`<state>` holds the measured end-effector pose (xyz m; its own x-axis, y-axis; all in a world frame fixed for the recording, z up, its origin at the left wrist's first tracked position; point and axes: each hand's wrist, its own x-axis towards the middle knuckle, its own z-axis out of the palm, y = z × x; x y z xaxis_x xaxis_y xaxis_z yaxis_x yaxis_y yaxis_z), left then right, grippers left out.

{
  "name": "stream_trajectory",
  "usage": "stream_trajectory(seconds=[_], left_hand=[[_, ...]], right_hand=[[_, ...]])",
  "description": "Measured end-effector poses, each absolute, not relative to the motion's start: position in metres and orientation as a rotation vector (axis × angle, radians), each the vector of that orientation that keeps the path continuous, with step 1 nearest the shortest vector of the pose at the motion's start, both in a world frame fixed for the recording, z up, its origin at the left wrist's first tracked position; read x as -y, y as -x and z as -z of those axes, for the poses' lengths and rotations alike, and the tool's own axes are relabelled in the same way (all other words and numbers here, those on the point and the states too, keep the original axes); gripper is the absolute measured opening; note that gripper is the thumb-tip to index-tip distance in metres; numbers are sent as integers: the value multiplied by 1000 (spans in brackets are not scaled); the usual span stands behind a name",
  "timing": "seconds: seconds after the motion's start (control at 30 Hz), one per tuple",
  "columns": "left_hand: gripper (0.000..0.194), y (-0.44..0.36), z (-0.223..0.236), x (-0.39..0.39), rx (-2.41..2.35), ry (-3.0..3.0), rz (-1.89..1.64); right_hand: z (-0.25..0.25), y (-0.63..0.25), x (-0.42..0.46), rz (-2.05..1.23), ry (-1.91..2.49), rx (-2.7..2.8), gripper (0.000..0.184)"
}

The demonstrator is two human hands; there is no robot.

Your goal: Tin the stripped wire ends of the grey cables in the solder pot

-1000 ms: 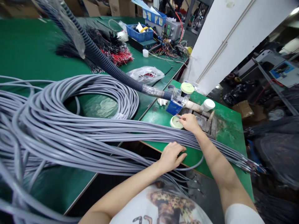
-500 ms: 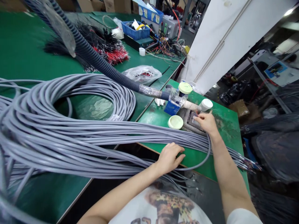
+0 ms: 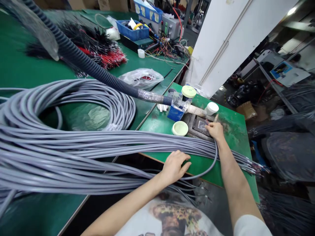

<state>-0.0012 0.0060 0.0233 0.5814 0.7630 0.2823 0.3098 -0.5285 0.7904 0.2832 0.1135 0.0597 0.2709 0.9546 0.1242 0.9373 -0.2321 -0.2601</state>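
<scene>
Smooth, faintly sheened plastic sheathing on the grey cables [image 3: 73, 154]. Ribbed, dull black plastic on the corrugated conduit [image 3: 91, 70], with glossy clear tape [image 3: 150, 96] wound round its end. Dull grey metal, lightly scuffed, on the fixture plate [image 3: 200, 125]. Matt green covering on the workbench [image 3: 201, 167], rough and stained beside the plate. Thin, crinkled, shiny plastic in the bag [image 3: 141, 78]. Hard, slightly glossy blue plastic in the crate [image 3: 133, 31]. Smooth matt plastic on the pale green lid [image 3: 180, 128]. Plain brown cardboard in the box [image 3: 246, 109]. Soft white cloth in the sleeve [image 3: 249, 226].
</scene>
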Motion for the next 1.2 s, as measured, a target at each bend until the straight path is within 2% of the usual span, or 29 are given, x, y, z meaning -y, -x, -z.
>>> stream_trajectory(seconds=[0.13,0.27,0.5,0.67,0.97,1.2], left_hand=[[13,1,-24,-6,-857,-2115,-817],[13,0,-24,-7,-860,-2122,-794],[14,0,-23,-6,-859,-2120,-796],[14,0,-24,-7,-853,-2122,-809],[12,1,-25,-6,-864,-2115,-804],[12,0,-24,-7,-875,-2142,-802]], right_hand=[[-55,-285,-115,-90,2276,1747,29],[-58,-284,-114,-100,2264,1753,33],[-91,-260,-104,-170,2104,1848,41],[-107,-213,-106,-274,1899,2024,35],[-92,-161,-127,-305,2002,2238,22],[-89,-150,-132,-258,2083,2304,24]])
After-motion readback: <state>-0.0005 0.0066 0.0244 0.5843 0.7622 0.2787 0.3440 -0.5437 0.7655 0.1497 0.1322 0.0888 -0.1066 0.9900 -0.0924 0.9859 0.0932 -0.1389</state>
